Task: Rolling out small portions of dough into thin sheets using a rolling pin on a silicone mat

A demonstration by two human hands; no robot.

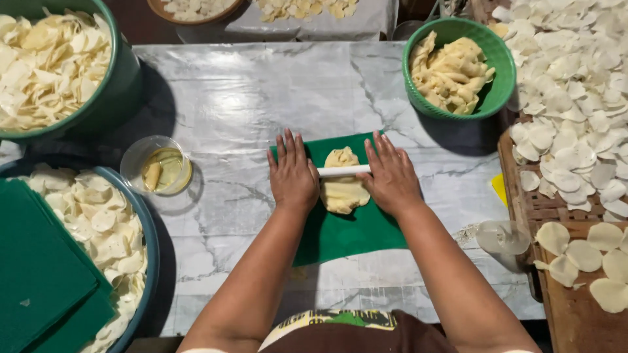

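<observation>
dim warm light from above, soft glare on marble table (229,98), dark shadows beside green bowl (487,98), corners murky, sharp focus around table centre

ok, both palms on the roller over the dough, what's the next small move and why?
Probably push the white rolling pin forward, away from the body. It lies across the middle of the dough piece on the green sheet, with the left hand and right hand flat on its ends. The dough looks thick and oval, not yet flattened like the thin rounds on the right.
</observation>
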